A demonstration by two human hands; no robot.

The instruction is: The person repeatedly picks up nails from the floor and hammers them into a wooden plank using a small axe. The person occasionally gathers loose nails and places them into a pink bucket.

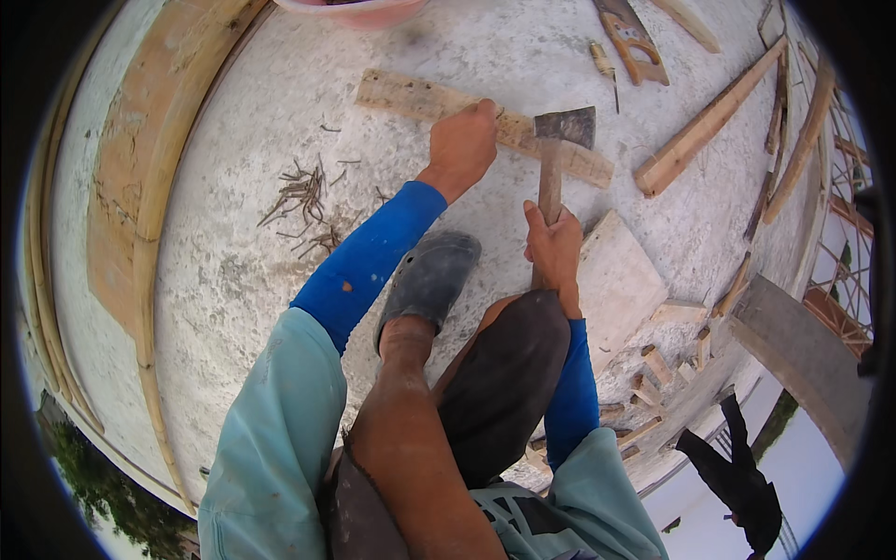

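My right hand (554,241) grips the wooden handle of a hatchet (550,168). Its dark, worn steel head (564,126) is over the right part of a short wooden board (413,94) lying on the concrete. My left hand (462,150) is curled into a fist at the middle of that board; its fingertips are hidden, so whether it holds anything cannot be made out. Left of my forearm lies a loose pile of bent, rusty nails (304,192), with a few more scattered around it. My foot in a dark rubber clog (434,273) rests just below the board.
Up ahead lie a handsaw (633,45), a screwdriver-like tool (603,66) and a pink basin (357,12). Timber (707,122) lies to the right, above a flat panel (619,280) and several wood offcuts (656,364). Bamboo poles (147,280) edge a plywood sheet (126,175) at left. A person (742,476) stands lower right.
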